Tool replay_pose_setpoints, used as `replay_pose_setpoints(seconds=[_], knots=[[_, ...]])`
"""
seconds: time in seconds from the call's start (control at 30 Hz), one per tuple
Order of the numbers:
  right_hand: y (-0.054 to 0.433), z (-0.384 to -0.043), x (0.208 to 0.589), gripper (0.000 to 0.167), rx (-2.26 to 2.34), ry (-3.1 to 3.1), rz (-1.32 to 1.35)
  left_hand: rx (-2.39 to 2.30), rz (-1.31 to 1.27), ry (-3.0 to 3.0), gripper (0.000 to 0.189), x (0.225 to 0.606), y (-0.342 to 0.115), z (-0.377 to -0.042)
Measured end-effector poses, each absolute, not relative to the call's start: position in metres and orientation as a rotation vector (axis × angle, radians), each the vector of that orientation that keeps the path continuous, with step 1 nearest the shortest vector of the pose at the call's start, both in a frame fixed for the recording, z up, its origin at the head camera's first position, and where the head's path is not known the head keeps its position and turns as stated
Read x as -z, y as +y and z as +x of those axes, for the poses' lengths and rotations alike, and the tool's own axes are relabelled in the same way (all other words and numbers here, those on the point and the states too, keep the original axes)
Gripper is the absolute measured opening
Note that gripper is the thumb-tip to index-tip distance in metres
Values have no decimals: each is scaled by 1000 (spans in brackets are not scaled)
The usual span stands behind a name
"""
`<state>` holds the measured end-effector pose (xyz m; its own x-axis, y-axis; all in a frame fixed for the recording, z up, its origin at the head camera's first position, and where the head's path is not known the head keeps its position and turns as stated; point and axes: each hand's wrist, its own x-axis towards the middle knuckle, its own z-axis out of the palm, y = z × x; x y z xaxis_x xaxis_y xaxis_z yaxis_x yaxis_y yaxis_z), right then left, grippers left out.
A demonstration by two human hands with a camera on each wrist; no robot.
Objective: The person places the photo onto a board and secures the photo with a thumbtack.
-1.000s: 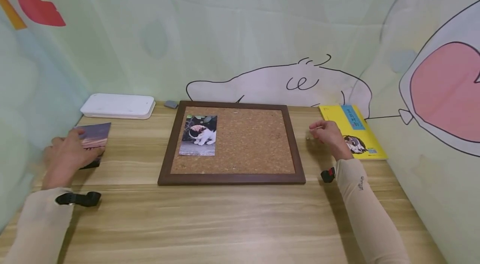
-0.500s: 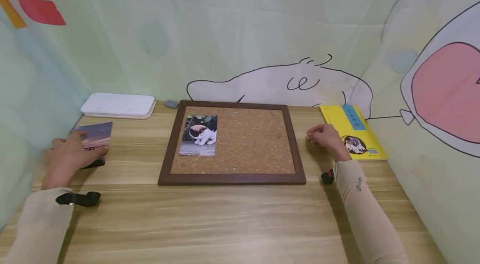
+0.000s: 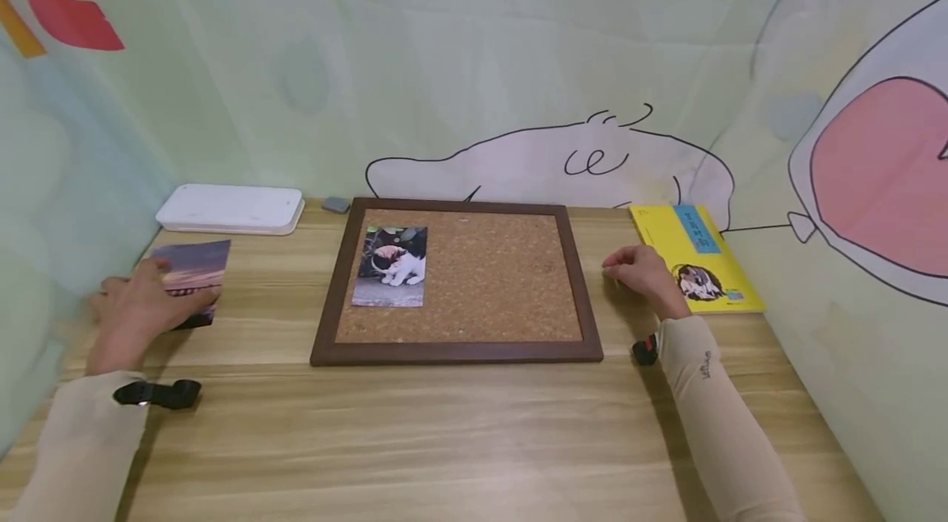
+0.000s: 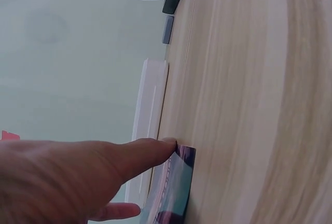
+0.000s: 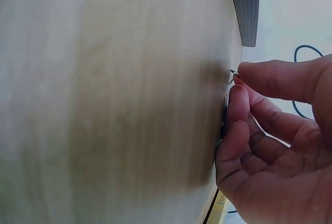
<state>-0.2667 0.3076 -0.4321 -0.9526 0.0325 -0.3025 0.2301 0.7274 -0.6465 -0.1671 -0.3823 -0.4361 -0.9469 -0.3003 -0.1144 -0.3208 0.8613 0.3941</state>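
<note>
My left hand (image 3: 141,304) lies over a sunset photo (image 3: 196,265) at the left, thumb and fingers gripping it. In the left wrist view the thumb presses at the photo's edge and the photo (image 4: 176,190) bows. My right hand (image 3: 646,275) is low over the table, right of the corkboard (image 3: 507,279), thumb and fingertips together. In the right wrist view they pinch a tiny thumbtack (image 5: 233,73) with a thin metal point; most of it is hidden. A cat photo (image 3: 392,267) lies on the corkboard's left part.
A white flat case (image 3: 231,207) and a small grey block (image 3: 336,205) lie at the back left. The yellow book (image 3: 696,258) lies beside my right hand. A printed cloth wall (image 3: 459,77) closes off the back and sides of the wooden table (image 3: 444,440).
The sunset photo has slid slightly right, with the left hand following a little. My right hand has moved a little left, fingertips lower near the table.
</note>
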Motion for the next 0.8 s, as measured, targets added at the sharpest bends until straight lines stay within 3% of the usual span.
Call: replay_pose_setpoints(seconds=[0.8], knots=[[315, -267, 434, 22, 1187, 2586, 317, -637, -475, 2946, 81, 428, -383, -167]])
